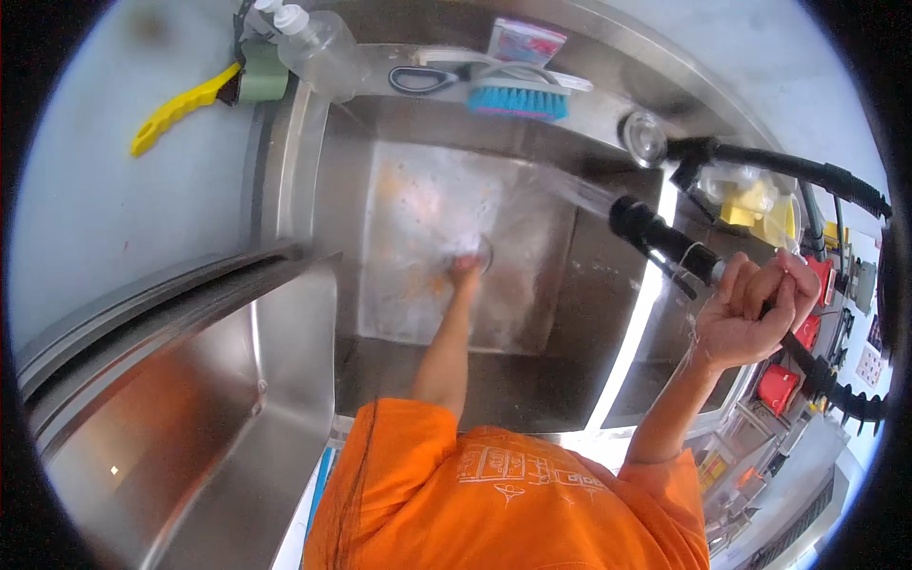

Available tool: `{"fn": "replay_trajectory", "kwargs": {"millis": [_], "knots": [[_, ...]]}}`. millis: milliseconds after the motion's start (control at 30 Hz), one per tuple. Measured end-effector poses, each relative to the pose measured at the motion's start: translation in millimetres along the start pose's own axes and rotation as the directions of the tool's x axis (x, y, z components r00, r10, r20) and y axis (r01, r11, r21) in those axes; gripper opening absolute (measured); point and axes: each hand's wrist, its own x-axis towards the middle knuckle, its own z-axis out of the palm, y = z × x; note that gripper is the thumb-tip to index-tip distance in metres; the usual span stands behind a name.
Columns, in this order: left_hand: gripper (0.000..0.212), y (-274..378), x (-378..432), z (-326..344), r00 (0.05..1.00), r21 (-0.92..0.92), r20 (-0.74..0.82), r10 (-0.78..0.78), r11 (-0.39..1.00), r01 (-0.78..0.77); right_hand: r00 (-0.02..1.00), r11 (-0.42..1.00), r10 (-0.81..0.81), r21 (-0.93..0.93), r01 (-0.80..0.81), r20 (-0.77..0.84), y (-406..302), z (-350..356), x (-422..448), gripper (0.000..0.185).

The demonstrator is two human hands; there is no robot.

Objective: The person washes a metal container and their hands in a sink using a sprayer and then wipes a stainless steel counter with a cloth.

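My right hand (752, 313) is wrapped around the hose of a black pre-rinse sprayer (659, 239), behind its nozzle. Water fans out of the nozzle to the left, across the stainless steel sink basin (427, 320). Down at the bottom of the basin, my left hand (467, 263) is at the round drain (483, 255). Its fingers are blurred and partly hidden by the glare and wet surface, so I cannot tell whether they hold anything. Small orange bits of residue (434, 286) lie around it on the basin floor.
On the back ledge sit a blue-bristled scrub brush (519, 100), a grey-handled tool (425, 80) and a clear pump bottle (317, 53). A yellow-handled brush (187, 105) juts out at left. A steel divider (638, 299) and yellow sponges (759, 210) are at right.
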Motion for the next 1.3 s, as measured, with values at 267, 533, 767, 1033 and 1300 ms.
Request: {"fn": "replay_trajectory", "kwargs": {"millis": [267, 533, 767, 1033, 1300], "knots": [[0.040, 22.0, -7.5, -20.9, 0.999, 0.223, 0.028, 0.017, 0.975, -0.023, 0.992, 0.979, -0.100, 0.185, 0.084, 0.080, 1.3, 34.6, -6.2, 0.023], [0.046, -17.7, 6.9, -12.8, 1.000, 0.245, -0.009, 0.005, 0.970, -0.003, 0.958, 0.850, -0.181, 0.526, 0.038, 0.224, 5.0, 46.4, 2.2, 0.023], [0.056, -16.9, 1.4, -19.3, 0.982, 0.082, 0.077, -0.175, 0.982, 0.169, 0.929, 0.692, -0.110, 0.698, -0.183, 0.353, 5.1, 50.2, 2.4, 0.021], [0.045, 14.1, -33.4, -55.3, 0.910, -0.392, 0.251, -0.331, 0.824, 0.408, 0.824, 0.618, -0.151, 0.703, -0.352, 0.545, 4.4, 49.7, 3.5, 0.021], [0.032, -49.4, -62.9, -140.5, 0.869, -0.806, 0.033, -0.494, 0.501, 0.316, 0.639, 0.430, -0.093, 0.609, -0.666, 0.764, -16.0, 48.5, -10.9, 0.017]]}}
